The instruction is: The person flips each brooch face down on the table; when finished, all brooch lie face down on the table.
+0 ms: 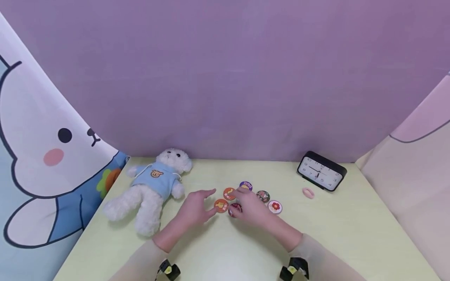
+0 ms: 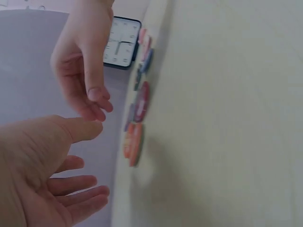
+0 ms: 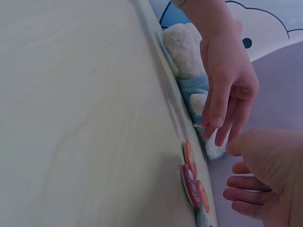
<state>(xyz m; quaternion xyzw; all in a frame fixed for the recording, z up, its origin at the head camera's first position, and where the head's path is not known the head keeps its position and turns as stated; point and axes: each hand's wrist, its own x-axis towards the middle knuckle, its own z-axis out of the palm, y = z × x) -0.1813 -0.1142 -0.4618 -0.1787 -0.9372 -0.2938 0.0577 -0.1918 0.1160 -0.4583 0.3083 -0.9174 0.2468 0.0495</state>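
As we look down at the middle of the pale table (image 1: 225, 255), we see six thin round badges lying face up in a loose cluster; the two orange ones carry yellow and white prints, the lower orange badge (image 1: 221, 205) being nearest the left hand and the upper orange badge (image 1: 229, 194) lying just above it, partly covered from our view; beside them is a dark red badge (image 1: 237, 206), half hidden behind a thumb; at the back sits a purple badge (image 1: 246, 185) with a yellow figure, and to the right come a dark green badge (image 1: 263, 196) with a pinkish picture and a white badge (image 1: 275, 207) with a red flower.

Our left hand (image 1: 194, 207) hovers at the cluster's left side, thumb and fingers spread well apart, with nothing in its hold; our right hand (image 1: 254, 207) hangs over the badges, its fingers loosely bent and a gap left between them and the thumb, likewise holding nothing.

Farther left, we see a white plush toy (image 1: 158, 195) in a light blue top, lying on its back; to the right, a small pink ring (image 1: 308, 192) lies just before a black-framed clock (image 1: 321, 171); behind everything hangs a purple backdrop (image 1: 225, 78), with a cartoon print (image 1: 35, 156) on its left.
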